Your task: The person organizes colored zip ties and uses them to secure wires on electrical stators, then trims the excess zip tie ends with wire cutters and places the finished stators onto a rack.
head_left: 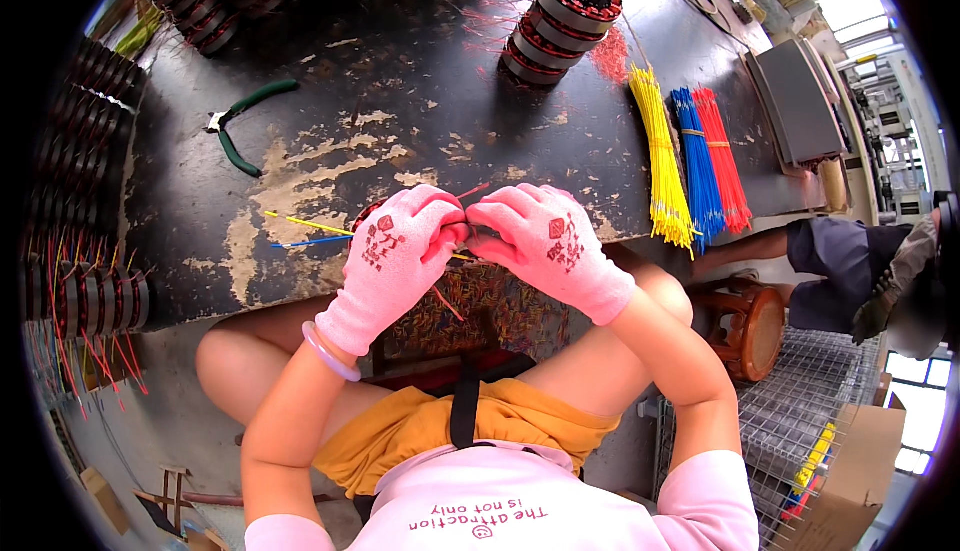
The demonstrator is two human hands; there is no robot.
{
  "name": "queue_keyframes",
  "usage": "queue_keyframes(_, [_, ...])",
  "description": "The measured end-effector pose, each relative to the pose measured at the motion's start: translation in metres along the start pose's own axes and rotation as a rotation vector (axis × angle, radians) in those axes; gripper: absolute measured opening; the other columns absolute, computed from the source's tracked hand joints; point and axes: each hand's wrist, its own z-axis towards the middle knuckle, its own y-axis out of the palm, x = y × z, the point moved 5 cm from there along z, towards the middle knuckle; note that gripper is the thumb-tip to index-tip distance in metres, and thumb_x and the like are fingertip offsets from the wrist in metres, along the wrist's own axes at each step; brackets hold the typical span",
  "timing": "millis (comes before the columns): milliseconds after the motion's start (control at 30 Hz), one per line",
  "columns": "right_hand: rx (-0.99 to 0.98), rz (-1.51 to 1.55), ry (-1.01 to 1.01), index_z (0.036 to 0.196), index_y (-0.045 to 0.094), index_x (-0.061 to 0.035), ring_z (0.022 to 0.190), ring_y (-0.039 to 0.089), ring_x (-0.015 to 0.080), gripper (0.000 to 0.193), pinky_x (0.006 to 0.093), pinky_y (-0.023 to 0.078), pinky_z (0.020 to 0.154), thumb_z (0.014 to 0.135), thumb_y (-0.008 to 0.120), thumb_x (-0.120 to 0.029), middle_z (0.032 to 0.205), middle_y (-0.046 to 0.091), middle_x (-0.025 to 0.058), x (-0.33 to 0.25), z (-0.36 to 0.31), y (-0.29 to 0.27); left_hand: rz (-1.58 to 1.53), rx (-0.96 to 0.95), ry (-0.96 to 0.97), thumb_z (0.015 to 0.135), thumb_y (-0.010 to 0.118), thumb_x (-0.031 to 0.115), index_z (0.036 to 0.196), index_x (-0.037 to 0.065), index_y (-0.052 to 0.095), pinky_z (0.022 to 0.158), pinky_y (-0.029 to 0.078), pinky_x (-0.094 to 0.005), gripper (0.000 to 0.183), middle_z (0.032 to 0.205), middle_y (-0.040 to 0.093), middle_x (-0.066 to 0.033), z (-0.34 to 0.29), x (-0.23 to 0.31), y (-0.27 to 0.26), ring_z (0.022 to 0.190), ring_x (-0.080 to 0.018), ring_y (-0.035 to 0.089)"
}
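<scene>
Both my hands wear pink gloves and meet at the table's near edge. My left hand (392, 251) is closed round a small wire-wound motor stator, mostly hidden, whose dark red windings (366, 215) peep out beside the glove. A yellow wire (312, 223) and a blue wire (312, 242) stick out to its left, and a red wire (447, 303) hangs below. The fingers of my right hand (545, 243) are pinched together against those of the left. Whatever lies between these fingertips is too covered to make out.
Green-handled cutters (232, 131) lie at the left. A stack of stators (562, 26) stands at the back, with more stators (85, 301) at the left edge. Yellow (660, 161), blue (700, 166) and red (722, 156) wire bundles lie right. Another person's leg (745, 251) shows beyond.
</scene>
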Motion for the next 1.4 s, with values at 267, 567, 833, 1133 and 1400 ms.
queue_keyframes(267, [-0.056,0.41,0.54,0.104,0.069,-0.0074,0.067,0.062,0.0115,0.026,0.0298,0.051,0.063,0.091,0.074,-0.029,0.086,0.069,0.0036,0.023,-0.009,0.014,-0.003,-0.009,-0.018,0.083,0.07,0.005,0.096,0.004,0.068,0.084,0.054,-0.0419,0.013,0.104,0.069,-0.0097,-0.002,0.0,0.0,0.096,-0.0321,0.067])
queue_keyframes(567, [-0.275,1.085,0.959,0.103,0.07,-0.0053,0.073,0.061,0.0063,0.019,0.0273,0.05,0.066,0.1,0.059,-0.02,0.089,0.073,0.0054,0.03,-0.026,0.035,0.01,-0.02,0.01,0.084,0.07,0.009,0.097,0.008,0.068,0.083,0.054,-0.0402,0.013,0.104,0.068,-0.0055,0.002,0.002,0.001,0.096,-0.0288,0.066])
queue_keyframes(833, [-0.139,-0.183,-0.045,0.103,0.07,-0.0063,0.085,0.07,0.0248,0.019,0.0369,0.054,0.069,0.097,0.064,-0.023,0.098,0.071,0.0085,0.003,-0.005,0.008,0.007,-0.011,0.013,0.084,0.071,0.009,0.097,0.008,0.068,0.081,0.054,-0.0405,0.013,0.104,0.068,-0.0053,0.002,0.002,-0.001,0.095,-0.0288,0.066])
queue_keyframes(1133, [-0.045,0.26,0.684,0.086,0.069,-0.0018,0.071,0.071,0.0273,0.033,0.038,0.054,0.066,0.098,0.065,-0.032,0.076,0.07,0.0122,0.032,-0.029,-0.025,-0.021,-0.017,0.021,0.084,0.071,0.008,0.095,0.008,0.068,0.08,0.054,-0.0405,0.011,0.103,0.068,-0.0046,0.0,0.001,0.0,0.093,-0.0284,0.066])
queue_keyframes(1400, [0.097,-0.364,-0.034,0.097,0.069,-0.0139,0.076,0.065,0.0235,0.021,0.0388,0.053,0.067,0.088,0.075,-0.032,0.083,0.062,0.0031,-0.006,-0.014,0.005,0.018,-0.02,0.025,0.084,0.07,0.007,0.096,0.008,0.068,0.081,0.054,-0.0402,0.012,0.104,0.068,-0.0042,0.002,0.002,0.001,0.095,-0.0289,0.065])
